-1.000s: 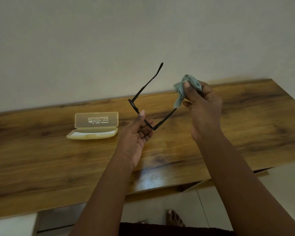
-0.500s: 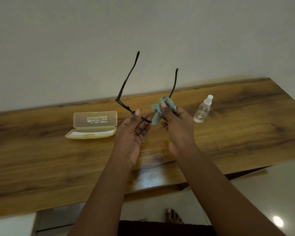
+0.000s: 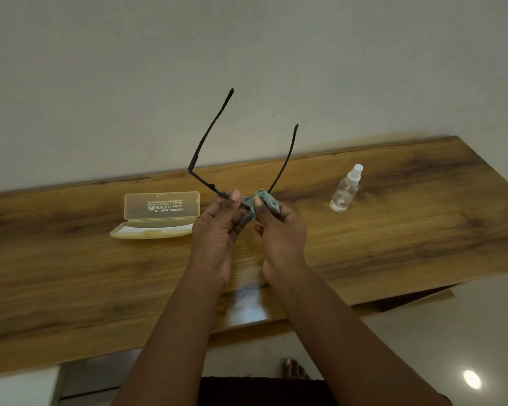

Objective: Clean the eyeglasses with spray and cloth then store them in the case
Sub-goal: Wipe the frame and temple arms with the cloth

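Black-framed eyeglasses (image 3: 210, 136) are held above the wooden table, both temple arms pointing up and away from me. My left hand (image 3: 217, 230) pinches the frame's left part between thumb and fingers. My right hand (image 3: 279, 227) grips a small grey-green cloth (image 3: 266, 202) bunched round the frame's right part. The lenses are hidden behind fingers and cloth. A yellowish translucent case (image 3: 159, 215) lies open on the table left of my hands. A clear spray bottle (image 3: 346, 190) with a white nozzle stands to the right.
The wooden table (image 3: 408, 230) runs along a plain pale wall, with its right end at the far right and its near edge below my forearms. A bare foot (image 3: 294, 370) shows on the light floor under the table edge.
The glasses turned so that both temple arms now point upward. My right hand with the cloth moved left and down along the frame, close to my left hand, uncovering the spray bottle.
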